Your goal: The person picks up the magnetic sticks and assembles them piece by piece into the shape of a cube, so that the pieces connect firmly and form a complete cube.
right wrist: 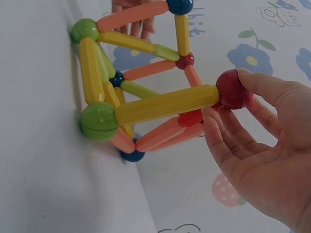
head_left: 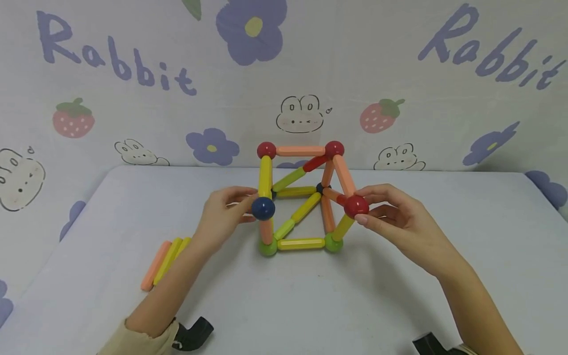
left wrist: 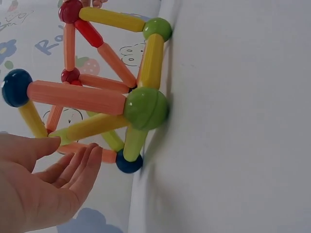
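Observation:
A frame of magnetic sticks and balls stands on the white table [head_left: 284,305], with green balls [head_left: 334,242] at its lower front corners. My right hand [head_left: 401,224] pinches the upper front red ball [head_left: 356,206] between thumb and fingers; a yellow stick [right wrist: 167,104] runs down from that ball to a green one. At the frame's other side is my left hand [head_left: 226,214], its fingers loosely extended beside the yellow stick [head_left: 265,175] and the blue ball [head_left: 263,208]. In the left wrist view, this hand's thumb overlaps the frame, apart from the blue ball.
Several loose sticks [head_left: 163,264], orange and yellow, lie side by side left of the frame, partly hidden by my left forearm. Behind the table hangs a white cloth [head_left: 337,74] printed with rabbits, flowers and strawberries. Dark wrist-worn pieces [head_left: 195,333] show at the sleeves.

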The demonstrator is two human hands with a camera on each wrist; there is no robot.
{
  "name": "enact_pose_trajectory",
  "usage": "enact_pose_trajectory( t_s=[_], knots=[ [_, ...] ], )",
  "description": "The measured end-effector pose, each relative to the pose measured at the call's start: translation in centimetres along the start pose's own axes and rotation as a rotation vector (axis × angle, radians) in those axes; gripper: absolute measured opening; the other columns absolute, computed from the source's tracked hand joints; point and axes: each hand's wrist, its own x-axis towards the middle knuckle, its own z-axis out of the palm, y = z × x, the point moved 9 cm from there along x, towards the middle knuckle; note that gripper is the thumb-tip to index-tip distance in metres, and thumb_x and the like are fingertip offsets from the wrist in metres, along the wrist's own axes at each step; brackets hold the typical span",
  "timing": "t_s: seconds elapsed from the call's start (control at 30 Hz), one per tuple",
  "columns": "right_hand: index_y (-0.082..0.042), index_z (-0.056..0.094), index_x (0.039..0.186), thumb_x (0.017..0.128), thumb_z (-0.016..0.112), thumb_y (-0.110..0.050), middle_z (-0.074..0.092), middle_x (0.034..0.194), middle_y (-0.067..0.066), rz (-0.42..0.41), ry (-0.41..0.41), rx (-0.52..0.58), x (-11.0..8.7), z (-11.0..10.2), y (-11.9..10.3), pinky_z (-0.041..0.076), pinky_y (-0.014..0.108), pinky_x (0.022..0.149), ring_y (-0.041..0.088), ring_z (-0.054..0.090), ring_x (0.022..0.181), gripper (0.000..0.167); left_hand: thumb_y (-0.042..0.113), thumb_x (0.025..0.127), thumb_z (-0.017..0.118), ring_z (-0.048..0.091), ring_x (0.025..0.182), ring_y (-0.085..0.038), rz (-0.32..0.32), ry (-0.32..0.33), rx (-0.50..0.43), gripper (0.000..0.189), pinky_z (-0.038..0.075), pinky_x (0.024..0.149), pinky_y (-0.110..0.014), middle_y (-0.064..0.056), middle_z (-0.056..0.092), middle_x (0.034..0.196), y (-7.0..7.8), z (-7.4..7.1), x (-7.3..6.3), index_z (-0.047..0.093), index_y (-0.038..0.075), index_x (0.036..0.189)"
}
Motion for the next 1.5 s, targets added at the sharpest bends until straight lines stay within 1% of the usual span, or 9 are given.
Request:
enact_pose_trajectory(
  t_s=[0.2, 0.37, 0.5, 0.67, 0.77, 0.97, 1.2, 1.37, 1.5],
  knots=[
    [-0.013, 0.061, 0.14, 0.102, 0.07, -0.013, 0.065, 0.129, 0.012, 0.017, -0.005, -0.022, 0.1, 0.0, 0.1, 0.059, 0.022, 0.088, 0.022, 0.069, 0.104, 0.039, 0.014, 0.106, 0.065, 0.076, 0.105, -0.024, -0.016, 0.044, -0.015, 0.037, 0.062, 0.09, -0.028, -0.026, 0.069, 0.13, -0.7, -3.4, -3.6, 0.063, -0.007, 0.137],
    [-0.013, 0.061, 0.141, 0.102, 0.07, -0.013, 0.065, 0.129, 0.012, 0.024, -0.01, -0.031, 0.1, 0.0, 0.2, 0.059, 0.022, 0.089, 0.023, 0.069, 0.105, 0.039, 0.023, 0.107, 0.064, 0.073, 0.107, -0.017, -0.034, 0.125, 0.128, 0.04, 0.059, 0.09, -0.019, -0.02, 0.069, 0.134, -2.1, -7.7, -6.2, 0.065, -0.001, 0.139],
    [-0.013, 0.061, 0.14, 0.102, 0.07, -0.013, 0.065, 0.128, 0.012, 0.021, -0.013, -0.023, 0.0, 0.0, 0.2, 0.058, 0.022, 0.089, 0.021, 0.069, 0.105, 0.039, 0.034, 0.108, 0.062, 0.064, 0.125, -0.027, -0.176, 0.168, 0.255, 0.047, 0.05, 0.095, -0.021, -0.017, 0.065, 0.143, -4.8, -10.7, -7.8, 0.062, 0.006, 0.146],
    [-0.013, 0.061, 0.14, 0.102, 0.07, -0.012, 0.065, 0.128, 0.012, 0.011, -0.011, -0.008, 0.0, -0.1, 0.2, 0.058, 0.021, 0.089, 0.02, 0.069, 0.105, 0.039, 0.04, 0.105, 0.065, 0.053, 0.137, -0.037, -0.365, 0.173, 0.269, 0.06, 0.048, 0.087, -0.015, -0.022, 0.053, 0.154, -8.5, -12.9, -9.1, 0.053, 0.006, 0.153],
    [-0.013, 0.061, 0.139, 0.102, 0.07, -0.012, 0.065, 0.127, 0.012, 0.007, -0.009, -0.006, 0.0, -0.1, 0.2, 0.058, 0.022, 0.089, 0.021, 0.069, 0.105, 0.038, 0.041, 0.103, 0.069, 0.054, 0.136, -0.038, -0.39, 0.147, 0.295, 0.067, 0.049, 0.083, -0.013, -0.024, 0.051, 0.155, -9.5, -13.2, -9.5, 0.05, 0.004, 0.155],
    [-0.013, 0.061, 0.138, 0.102, 0.07, -0.013, 0.065, 0.126, 0.011, -0.006, -0.006, -0.011, 0.0, -0.2, 0.1, 0.059, 0.022, 0.089, 0.021, 0.07, 0.104, 0.037, 0.033, 0.1, 0.076, 0.059, 0.129, -0.041, -0.353, 0.096, 0.353, 0.068, 0.051, 0.075, -0.01, -0.028, 0.058, 0.145, -9.7, -13.0, -9.4, 0.05, -0.003, 0.151],
    [-0.013, 0.061, 0.138, 0.102, 0.07, -0.012, 0.065, 0.126, 0.011, -0.003, -0.013, 0.006, 0.1, 0.0, 0.1, 0.059, 0.023, 0.089, 0.022, 0.07, 0.103, 0.037, 0.027, 0.098, 0.078, 0.064, 0.118, -0.034, -0.363, 0.117, 0.328, 0.065, 0.054, 0.074, -0.012, -0.028, 0.062, 0.14, -9.6, -12.9, -9.4, 0.053, -0.005, 0.149],
    [-0.013, 0.06, 0.141, 0.102, 0.07, -0.012, 0.065, 0.128, 0.013, 0.009, -0.014, 0.007, 0.1, 0.1, 0.3, 0.059, 0.022, 0.089, 0.022, 0.07, 0.104, 0.039, 0.028, 0.1, 0.074, 0.062, 0.121, -0.031, -0.369, 0.141, 0.291, 0.062, 0.052, 0.076, -0.011, -0.024, 0.061, 0.143, -8.8, -12.8, -9.5, 0.053, -0.001, 0.151],
    [-0.013, 0.06, 0.141, 0.102, 0.07, -0.012, 0.065, 0.13, 0.013, 0.021, -0.014, -0.001, 0.1, 0.1, 0.4, 0.059, 0.023, 0.088, 0.02, 0.07, 0.104, 0.04, 0.032, 0.104, 0.069, 0.058, 0.128, -0.031, -0.321, 0.17, 0.252, 0.059, 0.05, 0.081, -0.011, -0.02, 0.058, 0.147, -6.9, -12.4, -9.3, 0.052, 0.005, 0.153]
  ],
)
